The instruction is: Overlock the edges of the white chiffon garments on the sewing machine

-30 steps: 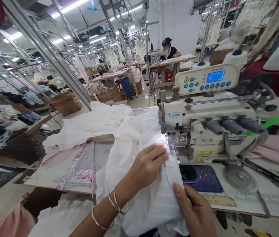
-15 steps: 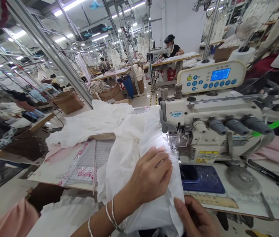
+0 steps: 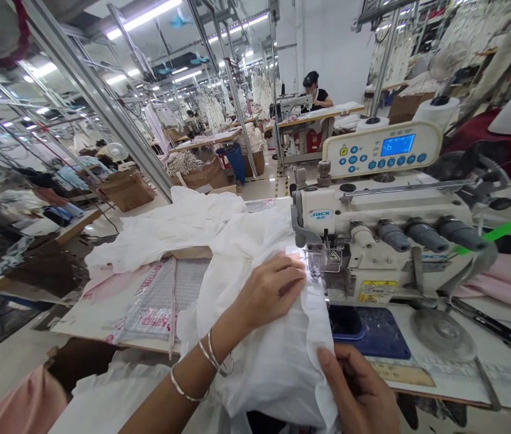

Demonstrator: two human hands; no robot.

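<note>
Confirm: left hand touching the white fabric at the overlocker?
Touching. The head view shows the left hand lying flat on the white fabric, palm and fingers pressed onto it just in front of the overlock machine.

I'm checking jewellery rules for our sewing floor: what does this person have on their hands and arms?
The left hand wears no glove and has thin silver-coloured bangles at the wrist; no sleeve shows on that forearm. The right hand also wears no glove; its wrist lies outside the view.
</note>
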